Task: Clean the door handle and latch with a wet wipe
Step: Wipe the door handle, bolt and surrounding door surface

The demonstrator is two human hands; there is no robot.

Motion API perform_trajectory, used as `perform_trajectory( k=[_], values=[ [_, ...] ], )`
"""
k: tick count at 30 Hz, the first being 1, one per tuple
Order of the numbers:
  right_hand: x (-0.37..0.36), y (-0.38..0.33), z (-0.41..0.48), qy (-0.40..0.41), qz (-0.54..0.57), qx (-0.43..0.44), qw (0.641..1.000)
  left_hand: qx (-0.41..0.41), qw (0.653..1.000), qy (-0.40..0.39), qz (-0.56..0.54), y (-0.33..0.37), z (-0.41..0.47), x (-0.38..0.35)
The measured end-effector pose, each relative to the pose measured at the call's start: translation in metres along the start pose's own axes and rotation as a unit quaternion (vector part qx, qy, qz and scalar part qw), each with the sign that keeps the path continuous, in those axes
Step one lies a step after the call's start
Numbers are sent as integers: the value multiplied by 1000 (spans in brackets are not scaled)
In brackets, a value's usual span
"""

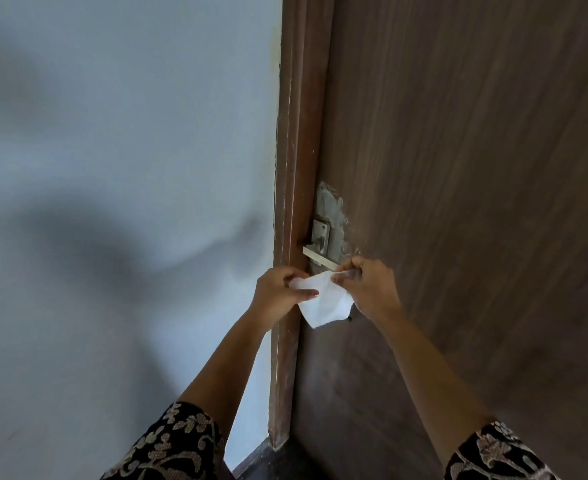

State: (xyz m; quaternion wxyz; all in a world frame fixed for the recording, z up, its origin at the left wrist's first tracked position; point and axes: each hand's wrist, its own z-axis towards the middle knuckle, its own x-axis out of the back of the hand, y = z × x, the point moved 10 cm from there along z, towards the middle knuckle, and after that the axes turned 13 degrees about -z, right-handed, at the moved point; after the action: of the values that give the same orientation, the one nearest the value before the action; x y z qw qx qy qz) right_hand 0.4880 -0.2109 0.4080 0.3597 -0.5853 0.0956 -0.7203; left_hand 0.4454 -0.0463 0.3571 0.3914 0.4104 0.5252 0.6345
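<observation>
A white wet wipe (327, 304) hangs stretched between both my hands, just below the door handle. My left hand (278, 291) pinches its left edge, and my right hand (368, 285) pinches its upper right corner. The pale metal handle (318, 255) juts out level from a small square plate (321, 233) on the brown wooden door (459, 168). A grey patched area (330, 202) surrounds the plate. The latch itself is hidden at the door's edge. Neither hand touches the handle.
The brown door frame (294, 168) runs upright to the left of the handle. A pale blue wall (112, 168) with soft shadows fills the left side. A dark skirting strip (254, 459) sits at the wall's foot.
</observation>
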Motion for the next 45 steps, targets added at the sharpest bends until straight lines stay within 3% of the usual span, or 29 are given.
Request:
perform_trajectory(
  k=[3, 6, 8, 11, 14, 19, 24, 27, 30, 34, 37, 40, 42, 45],
  values=[
    [1, 0, 11, 13, -8, 3, 1000, 0, 999, 39, -4, 1, 7, 6],
    [-9, 0, 17, -37, 103, -18, 994, 99, 978, 4, -181, -8, 14, -2],
    [-18, 8, 19, -50, 223, -83, 970, 165, 943, -9, -289, -12, 14, -12],
    [-34, 20, 17, -55, 368, -187, 909, 199, 923, 35, -326, -13, 17, -15],
    [-38, 18, 21, -59, 453, -185, 870, 232, 904, 88, -347, -16, 22, -14],
    [-44, -2, 37, -132, 457, -81, 876, 240, 881, 121, -390, -19, 38, -10],
    [-66, 0, 54, -174, 330, -92, 923, 206, 862, 47, -460, -5, 54, -20],
    [-78, 18, 62, -166, 367, -178, 898, 173, 915, 19, -364, -5, 66, -18],
    [-83, 7, 73, -211, 337, -100, 912, 86, 982, 24, -168, -5, 84, -9],
    [-81, 17, 95, -116, 323, -115, 932, -33, 995, 98, -2, 0, 99, 4],
    [-62, 26, 114, 2, 233, -80, 969, -103, 980, 147, 88, 8, 103, 12],
    [-42, 6, 130, 94, 33, 27, 995, -217, 934, 197, 204, 33, 101, 22],
    [-60, -18, 138, 70, -103, 130, 984, -288, 890, 224, 272, 54, 99, 25],
    [-93, -31, 143, 57, -299, 233, 924, -368, 824, 256, 346, 82, 101, 26]
  ],
)
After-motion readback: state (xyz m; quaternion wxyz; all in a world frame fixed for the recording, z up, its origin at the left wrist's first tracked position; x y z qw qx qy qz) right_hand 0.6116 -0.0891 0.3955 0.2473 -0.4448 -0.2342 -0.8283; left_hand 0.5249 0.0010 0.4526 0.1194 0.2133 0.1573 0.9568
